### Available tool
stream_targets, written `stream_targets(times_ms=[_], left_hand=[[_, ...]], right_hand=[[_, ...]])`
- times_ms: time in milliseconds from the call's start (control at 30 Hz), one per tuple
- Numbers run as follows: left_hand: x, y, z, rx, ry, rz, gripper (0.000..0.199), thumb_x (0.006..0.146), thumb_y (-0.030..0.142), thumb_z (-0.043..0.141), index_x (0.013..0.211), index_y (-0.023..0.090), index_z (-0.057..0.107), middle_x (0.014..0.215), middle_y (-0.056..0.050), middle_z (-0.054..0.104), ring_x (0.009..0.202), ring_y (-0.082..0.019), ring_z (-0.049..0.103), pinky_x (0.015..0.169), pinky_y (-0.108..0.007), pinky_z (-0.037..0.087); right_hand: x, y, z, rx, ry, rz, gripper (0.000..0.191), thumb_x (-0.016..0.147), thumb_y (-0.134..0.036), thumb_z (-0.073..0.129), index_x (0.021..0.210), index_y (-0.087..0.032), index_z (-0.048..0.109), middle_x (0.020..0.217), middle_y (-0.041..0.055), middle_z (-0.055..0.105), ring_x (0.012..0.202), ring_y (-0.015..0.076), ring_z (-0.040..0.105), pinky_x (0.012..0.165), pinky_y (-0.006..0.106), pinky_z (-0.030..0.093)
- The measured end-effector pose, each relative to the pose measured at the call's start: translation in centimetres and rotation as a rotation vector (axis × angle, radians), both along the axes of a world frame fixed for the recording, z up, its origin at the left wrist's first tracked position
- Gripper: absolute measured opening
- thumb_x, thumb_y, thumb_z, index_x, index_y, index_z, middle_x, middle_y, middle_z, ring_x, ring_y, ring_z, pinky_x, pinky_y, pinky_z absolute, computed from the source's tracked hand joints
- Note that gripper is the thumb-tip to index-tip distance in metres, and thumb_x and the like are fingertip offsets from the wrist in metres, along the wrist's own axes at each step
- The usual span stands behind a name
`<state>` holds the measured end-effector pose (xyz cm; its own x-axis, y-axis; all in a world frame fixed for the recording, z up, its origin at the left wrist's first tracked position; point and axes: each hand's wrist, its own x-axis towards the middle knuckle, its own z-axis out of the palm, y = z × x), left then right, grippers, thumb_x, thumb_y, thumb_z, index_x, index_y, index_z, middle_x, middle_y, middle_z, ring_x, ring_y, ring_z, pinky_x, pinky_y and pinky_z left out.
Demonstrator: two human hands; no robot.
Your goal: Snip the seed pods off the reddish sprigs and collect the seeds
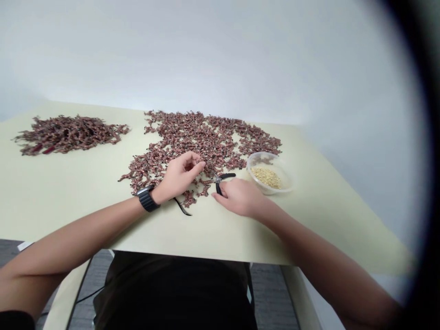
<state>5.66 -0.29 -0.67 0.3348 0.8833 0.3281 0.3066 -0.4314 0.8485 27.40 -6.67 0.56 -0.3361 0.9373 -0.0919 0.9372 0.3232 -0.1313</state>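
Note:
My right hand (239, 196) is closed around pliers (218, 179) with black handles, one handle sticking out above the fingers. Their metal jaws point left, close to the fingertips of my left hand (182, 175). That hand is pinched, thumb against fingers, over the front of a spread of small reddish-brown pieces (192, 133); what it grips is too small to make out. A dark curved handle (183, 208) lies on the table, partly hidden beneath my left wrist, which wears a dark watch (147, 199).
A clear round tub (287, 185) with small yellowish bits (266, 177) stands right of the pieces. At the far left lies a second heap of reddish-brown pieces (75, 133). The pale yellow table (213, 233) meets a white wall (206, 55) behind.

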Motion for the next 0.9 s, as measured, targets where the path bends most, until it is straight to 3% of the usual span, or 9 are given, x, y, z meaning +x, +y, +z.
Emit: stream_targets(times_ms=[133, 200, 267, 333, 467, 533, 633, 733, 900], left_hand=[[0.1, 0.4, -0.1, -0.101, -0.100, -0.021, 0.021, 0.097, 0.041, 0.057, 0.098, 0.020, 0.054, 0.085, -0.003, 0.071, 0.066, -0.013, 0.064, 0.059, -0.024, 0.048], [0.1, 0.4, 0.0, -0.155, -0.141, -0.029, 0.022, 0.098, 0.042, 0.055, 0.096, 0.021, 0.049, 0.084, -0.002, 0.070, 0.061, -0.012, 0.063, 0.055, -0.024, 0.048], [0.2, 0.3, 0.1, -0.209, -0.168, -0.042, 0.026, 0.100, 0.045, 0.053, 0.093, 0.021, 0.046, 0.081, -0.002, 0.069, 0.058, -0.012, 0.062, 0.053, -0.023, 0.047], [0.1, 0.2, 0.3, -0.252, -0.183, -0.066, 0.030, 0.100, 0.048, 0.051, 0.089, 0.021, 0.046, 0.075, -0.001, 0.066, 0.057, -0.011, 0.061, 0.053, -0.022, 0.046], [-0.1, 0.1, 0.7, -0.314, -0.235, -0.149, 0.039, 0.098, 0.052, 0.055, 0.078, 0.019, 0.047, 0.062, 0.003, 0.052, 0.050, -0.008, 0.048, 0.048, -0.020, 0.038], [-0.2, 0.1, 0.9, -0.372, -0.254, -0.199, 0.040, 0.096, 0.053, 0.059, 0.079, 0.019, 0.048, 0.062, 0.004, 0.045, 0.049, -0.006, 0.041, 0.046, -0.020, 0.033], [-0.4, 0.2, 1.0, -0.472, -0.266, -0.252, 0.039, 0.092, 0.054, 0.065, 0.082, 0.018, 0.052, 0.063, 0.005, 0.038, 0.049, -0.006, 0.032, 0.045, -0.020, 0.024], [-0.4, 0.2, 1.1, -0.565, -0.303, -0.339, 0.043, 0.089, 0.053, 0.069, 0.076, 0.017, 0.050, 0.061, 0.006, 0.030, 0.049, -0.005, 0.024, 0.046, -0.022, 0.018], [0.2, -0.9, 1.5, -0.719, -0.297, -0.541, 0.041, 0.092, 0.050, 0.067, 0.076, 0.018, 0.047, 0.059, 0.008, 0.025, 0.049, -0.005, 0.019, 0.048, -0.022, 0.017]], right_hand=[[-0.2, -0.4, 0.7, 0.106, -0.026, -0.064, 0.038, 0.101, -0.039, 0.039, 0.081, -0.018, 0.062, 0.074, 0.0101, 0.066, 0.062, 0.0204, 0.057, 0.059, 0.032, 0.026], [-0.1, -0.2, 1.3, 0.221, 0.106, -0.162, 0.038, 0.103, -0.040, 0.036, 0.082, -0.019, 0.058, 0.069, 0.0083, 0.061, 0.059, 0.0190, 0.051, 0.058, 0.032, 0.025], [0.1, 0.1, 1.8, 0.253, 0.381, -0.221, 0.040, 0.105, -0.045, 0.035, 0.078, -0.020, 0.052, 0.064, 0.0051, 0.054, 0.058, 0.0169, 0.045, 0.057, 0.031, 0.025], [0.4, 0.4, 1.9, 0.079, 0.791, -0.245, 0.044, 0.103, -0.053, 0.039, 0.074, -0.021, 0.048, 0.061, 0.0017, 0.046, 0.055, 0.0145, 0.039, 0.053, 0.029, 0.026], [0.7, 1.2, 1.6, -0.540, 1.516, -0.320, 0.041, 0.095, -0.058, 0.057, 0.079, -0.021, 0.049, 0.061, -0.0046, 0.035, 0.048, 0.0087, 0.024, 0.042, 0.023, 0.016], [0.9, 1.4, 1.4, -0.721, 1.671, -0.348, 0.036, 0.093, -0.052, 0.062, 0.080, -0.020, 0.050, 0.062, -0.0062, 0.031, 0.048, 0.0075, 0.018, 0.041, 0.022, 0.015], [1.1, 1.7, 1.1, -0.868, 1.749, -0.356, 0.031, 0.095, -0.045, 0.061, 0.082, -0.018, 0.053, 0.062, -0.0069, 0.027, 0.049, 0.0076, 0.015, 0.040, 0.020, 0.018], [0.8, 2.0, 0.1, -0.830, 1.752, -0.372, 0.031, 0.095, -0.046, 0.062, 0.085, -0.018, 0.055, 0.063, -0.0066, 0.029, 0.049, 0.0075, 0.019, 0.039, 0.018, 0.020], [-0.2, 2.4, -2.1, -0.452, 1.640, -0.371, 0.039, 0.088, -0.059, 0.067, 0.096, -0.023, 0.057, 0.069, -0.0054, 0.040, 0.054, 0.0089, 0.037, 0.043, 0.019, 0.032]])
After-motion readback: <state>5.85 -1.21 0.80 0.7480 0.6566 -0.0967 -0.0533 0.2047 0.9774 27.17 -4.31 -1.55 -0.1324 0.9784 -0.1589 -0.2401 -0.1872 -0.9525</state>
